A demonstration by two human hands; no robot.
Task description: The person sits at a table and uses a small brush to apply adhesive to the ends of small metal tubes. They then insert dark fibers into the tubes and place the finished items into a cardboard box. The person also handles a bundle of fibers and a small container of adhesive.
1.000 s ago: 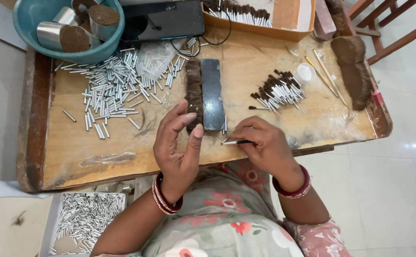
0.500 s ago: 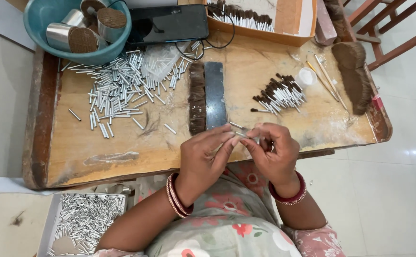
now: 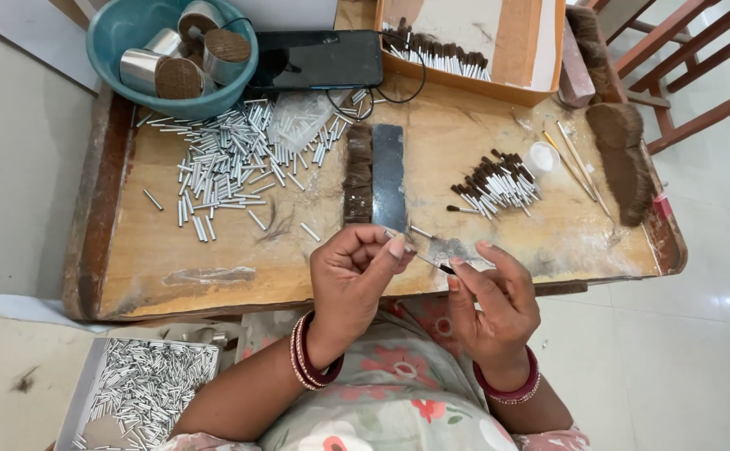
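Head view: a person's two bare hands work above the near edge of a wooden worktop (image 3: pixel 498 242).
Left hand (image 3: pixel 355 276): curled, thumb and fingertips pinching one end of a thin metal tube (image 3: pixel 419 255).
Right hand (image 3: pixel 492 294): fingers half open, forefinger and thumb pinching the tube's dark bristle tip.
Change: half a second ago the hands were pressed close together; now they sit apart, the tube spanning the gap.
Beyond the hands: a flat metal plate (image 3: pixel 388 177), loose silver tubes (image 3: pixel 223 159) to the left, finished brushes (image 3: pixel 498 182) to the right.
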